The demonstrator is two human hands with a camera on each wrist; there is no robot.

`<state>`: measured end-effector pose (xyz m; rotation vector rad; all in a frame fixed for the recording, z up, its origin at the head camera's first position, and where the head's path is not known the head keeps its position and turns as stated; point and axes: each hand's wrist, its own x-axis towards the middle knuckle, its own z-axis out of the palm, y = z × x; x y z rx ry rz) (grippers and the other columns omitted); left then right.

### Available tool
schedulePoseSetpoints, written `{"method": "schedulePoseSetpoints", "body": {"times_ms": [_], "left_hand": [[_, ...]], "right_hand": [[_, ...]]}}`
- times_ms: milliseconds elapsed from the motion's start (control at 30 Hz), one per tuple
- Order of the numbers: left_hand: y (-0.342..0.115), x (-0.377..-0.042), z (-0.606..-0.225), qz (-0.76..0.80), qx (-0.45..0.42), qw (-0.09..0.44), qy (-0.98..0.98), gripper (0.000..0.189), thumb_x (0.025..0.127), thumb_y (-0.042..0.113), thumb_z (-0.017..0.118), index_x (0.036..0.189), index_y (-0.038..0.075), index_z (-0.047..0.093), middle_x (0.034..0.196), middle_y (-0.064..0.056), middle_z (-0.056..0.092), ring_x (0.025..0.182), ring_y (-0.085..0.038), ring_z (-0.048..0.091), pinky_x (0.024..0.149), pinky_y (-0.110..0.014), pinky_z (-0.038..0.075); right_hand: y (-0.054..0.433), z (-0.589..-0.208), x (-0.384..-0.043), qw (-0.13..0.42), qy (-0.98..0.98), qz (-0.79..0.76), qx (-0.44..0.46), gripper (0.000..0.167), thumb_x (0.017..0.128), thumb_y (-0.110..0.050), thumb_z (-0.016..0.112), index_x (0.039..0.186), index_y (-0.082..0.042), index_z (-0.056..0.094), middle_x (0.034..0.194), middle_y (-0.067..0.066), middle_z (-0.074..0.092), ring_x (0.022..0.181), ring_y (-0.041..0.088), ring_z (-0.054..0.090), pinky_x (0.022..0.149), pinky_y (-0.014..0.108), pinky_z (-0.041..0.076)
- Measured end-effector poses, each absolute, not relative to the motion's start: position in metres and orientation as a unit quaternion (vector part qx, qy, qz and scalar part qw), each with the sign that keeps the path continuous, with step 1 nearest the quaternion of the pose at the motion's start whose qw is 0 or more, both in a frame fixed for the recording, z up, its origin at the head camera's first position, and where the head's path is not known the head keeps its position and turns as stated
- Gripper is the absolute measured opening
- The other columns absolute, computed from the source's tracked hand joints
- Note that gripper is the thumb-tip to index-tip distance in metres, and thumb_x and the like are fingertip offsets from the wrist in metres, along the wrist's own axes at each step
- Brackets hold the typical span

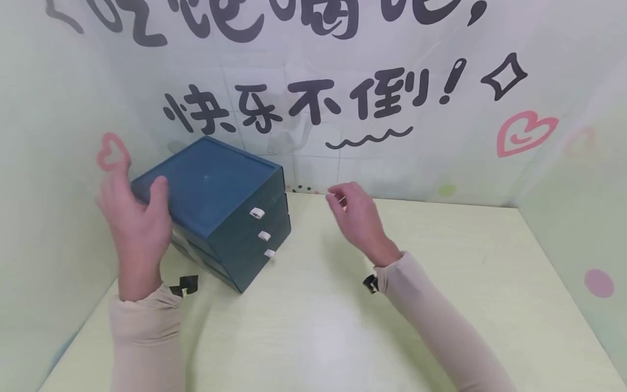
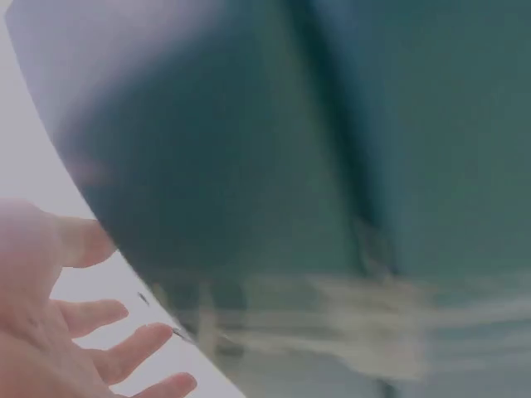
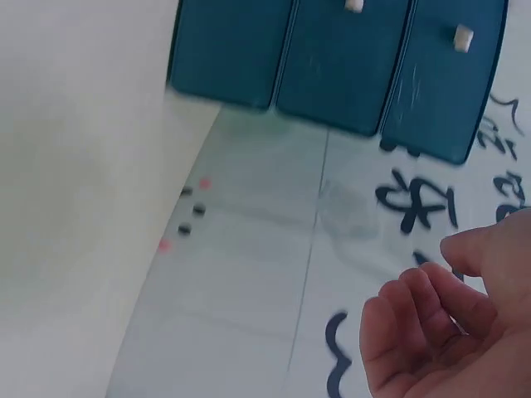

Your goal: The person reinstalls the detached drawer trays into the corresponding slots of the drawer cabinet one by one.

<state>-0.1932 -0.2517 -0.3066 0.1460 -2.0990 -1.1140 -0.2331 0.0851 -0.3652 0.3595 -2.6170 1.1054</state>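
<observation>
A blue three-tier drawer box [image 1: 220, 188] stands at an angle on the left of the table. Small white pull tabs [image 1: 264, 236] mark its closed drawer fronts [image 3: 336, 66]. My left hand [image 1: 139, 223] is at the box's left side, its thumb overlapping the top in the head view. In the left wrist view, the fingers [image 2: 141, 352] are spread beside the box wall [image 2: 216, 191] and hold nothing. To the right of the box, my right hand [image 1: 360, 218] hovers over the table with loosely bent fingers and nothing in them.
The pale table [image 1: 313, 326] ends at a back wall sheet [image 1: 303, 158] printed with dark lettering, and side sheets rise at left and right. Black straps [image 1: 371, 283] sit at both wrists, below the beige sleeves [image 1: 431, 316].
</observation>
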Motion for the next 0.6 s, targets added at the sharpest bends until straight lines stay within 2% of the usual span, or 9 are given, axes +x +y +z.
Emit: {"method": "schedulePoseSetpoints", "body": {"times_ms": [100, 167, 333, 400, 500, 600], "left_hand": [[-0.233, -0.185, -0.291, -0.417, 0.006, 0.402, -0.815, 0.058, 0.099, 0.025, 0.059, 0.155, 0.019, 0.043, 0.157, -0.004, 0.047, 0.153, -0.017, 0.029, 0.126, -0.031, 0.014], [-0.216, -0.179, -0.279, -0.413, -0.028, 0.42, -0.808, 0.054, 0.1, 0.024, 0.059, 0.152, 0.013, 0.047, 0.154, -0.007, 0.05, 0.154, -0.018, 0.029, 0.128, -0.03, 0.011], [-0.17, -0.167, -0.256, -0.406, -0.135, 0.471, -0.772, 0.053, 0.097, 0.018, 0.061, 0.146, 0.002, 0.052, 0.147, -0.015, 0.056, 0.143, -0.026, 0.043, 0.125, -0.036, 0.022], [-0.152, -0.165, -0.253, -0.402, -0.181, 0.472, -0.764, 0.054, 0.096, 0.019, 0.061, 0.146, 0.001, 0.052, 0.147, -0.015, 0.056, 0.14, -0.029, 0.044, 0.122, -0.04, 0.028], [-0.124, -0.173, -0.255, -0.385, -0.257, 0.467, -0.753, 0.053, 0.096, 0.017, 0.06, 0.144, -0.001, 0.052, 0.145, -0.017, 0.057, 0.137, -0.033, 0.046, 0.12, -0.044, 0.03], [-0.099, -0.191, -0.262, -0.343, -0.321, 0.439, -0.766, 0.052, 0.098, 0.018, 0.058, 0.146, -0.002, 0.049, 0.144, -0.019, 0.055, 0.137, -0.035, 0.046, 0.12, -0.045, 0.031]], "right_hand": [[0.106, -0.363, -0.239, 0.15, -0.913, 0.365, 0.106, 0.031, 0.105, -0.025, 0.057, 0.126, -0.004, 0.065, 0.112, 0.01, 0.064, 0.101, 0.025, 0.062, 0.088, 0.039, 0.054], [0.12, -0.363, -0.243, 0.157, -0.917, 0.353, 0.095, 0.033, 0.105, -0.025, 0.056, 0.127, -0.003, 0.064, 0.115, 0.013, 0.063, 0.104, 0.029, 0.061, 0.09, 0.042, 0.053], [0.15, -0.366, -0.255, 0.164, -0.935, 0.306, 0.068, 0.039, 0.105, -0.027, 0.054, 0.129, 0.001, 0.061, 0.124, 0.02, 0.059, 0.115, 0.037, 0.054, 0.098, 0.049, 0.048], [0.16, -0.368, -0.26, 0.168, -0.942, 0.285, 0.056, 0.04, 0.105, -0.028, 0.054, 0.13, 0.003, 0.06, 0.127, 0.022, 0.057, 0.118, 0.04, 0.051, 0.101, 0.051, 0.047], [0.175, -0.372, -0.265, 0.175, -0.95, 0.255, 0.044, 0.043, 0.104, -0.029, 0.053, 0.132, 0.005, 0.058, 0.13, 0.025, 0.054, 0.118, 0.043, 0.049, 0.101, 0.053, 0.046], [0.187, -0.377, -0.27, 0.193, -0.956, 0.218, 0.041, 0.046, 0.104, -0.031, 0.054, 0.131, 0.006, 0.057, 0.13, 0.028, 0.053, 0.116, 0.045, 0.049, 0.1, 0.055, 0.045]]}}
